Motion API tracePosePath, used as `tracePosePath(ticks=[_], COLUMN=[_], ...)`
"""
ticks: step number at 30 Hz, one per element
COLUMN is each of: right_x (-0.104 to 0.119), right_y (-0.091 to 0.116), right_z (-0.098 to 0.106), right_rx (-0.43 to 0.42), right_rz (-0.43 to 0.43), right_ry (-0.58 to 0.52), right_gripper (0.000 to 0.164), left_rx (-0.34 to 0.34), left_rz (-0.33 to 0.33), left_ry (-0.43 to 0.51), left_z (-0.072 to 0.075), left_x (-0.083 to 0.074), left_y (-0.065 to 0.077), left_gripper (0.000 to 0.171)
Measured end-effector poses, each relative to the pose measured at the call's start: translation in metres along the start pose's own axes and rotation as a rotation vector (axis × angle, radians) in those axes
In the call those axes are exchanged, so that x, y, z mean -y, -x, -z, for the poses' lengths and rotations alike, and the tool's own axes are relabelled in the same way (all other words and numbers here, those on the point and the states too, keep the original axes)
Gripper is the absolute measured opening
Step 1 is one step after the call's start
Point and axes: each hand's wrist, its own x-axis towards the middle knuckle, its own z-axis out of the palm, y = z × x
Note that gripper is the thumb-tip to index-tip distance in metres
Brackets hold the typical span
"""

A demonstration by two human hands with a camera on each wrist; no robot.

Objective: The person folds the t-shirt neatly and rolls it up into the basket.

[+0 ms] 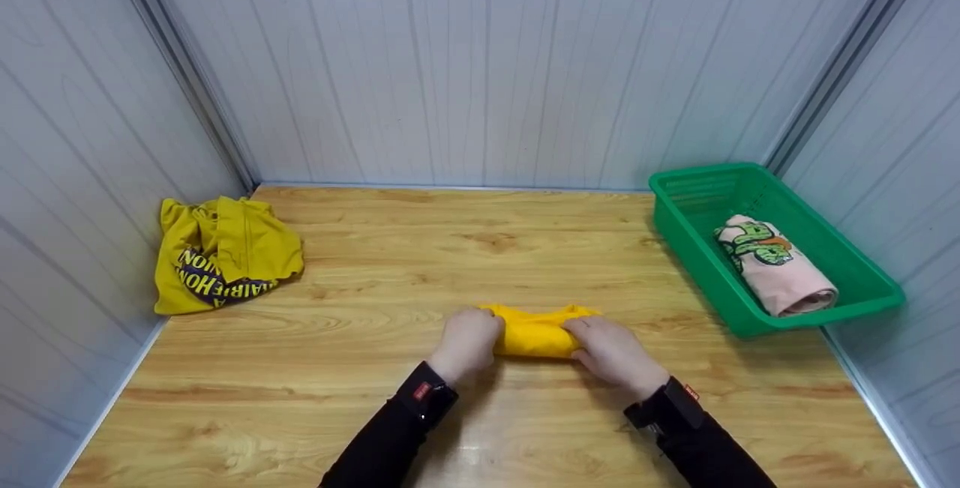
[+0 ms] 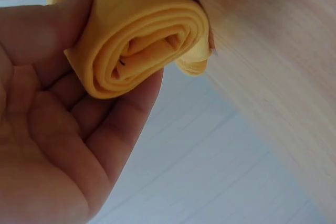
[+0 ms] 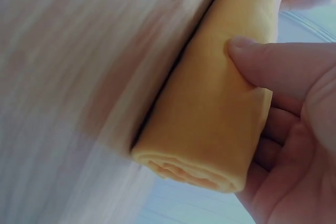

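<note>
A bright yellow cloth garment (image 1: 536, 335), rolled into a thick cylinder, lies crosswise on the wooden table in the head view. At its left end my left hand (image 1: 468, 339) grips it; the left wrist view shows the thumb on top, curled fingers behind, and the spiral layers of the rolled garment (image 2: 152, 45). My right hand (image 1: 611, 347) grips the other end. In the right wrist view, the right thumb (image 3: 273, 66) presses the roll's surface while the fingers curl round its far side. A short loose flap of the garment shows beyond the roll.
A crumpled dark-yellow shirt with printed lettering (image 1: 225, 252) lies at the table's left edge. On the right, a green plastic basket (image 1: 694, 267) holds a rolled pink garment (image 1: 784, 270) with a green print. Pale panel walls (image 1: 450, 68) enclose the table's back and sides.
</note>
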Motion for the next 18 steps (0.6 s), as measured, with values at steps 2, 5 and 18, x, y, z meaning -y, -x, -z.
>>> tracePosePath(ticks=[2,5,18], right_x=[0.0007,0.0017,0.0023], right_y=[0.0009,0.0023,0.0021], right_z=[0.0009,0.0022,0.0038], right_rx=[0.008,0.014,0.047], right_rz=[-0.005,-0.005,-0.023], right_ry=[-0.002,-0.003,0.003], right_gripper=[0.04,0.039,0.034], left_rx=[0.007,0.006,-0.017], left_rz=[-0.004,-0.014,-0.039], left_ry=[0.018,0.038,0.082], left_z=[0.0013,0.0016,0.0023], left_x=[0.0004,0.0012,0.0041], left_y=[0.0014,0.0034,0.005], left_gripper=[0.019,0.019,0.017])
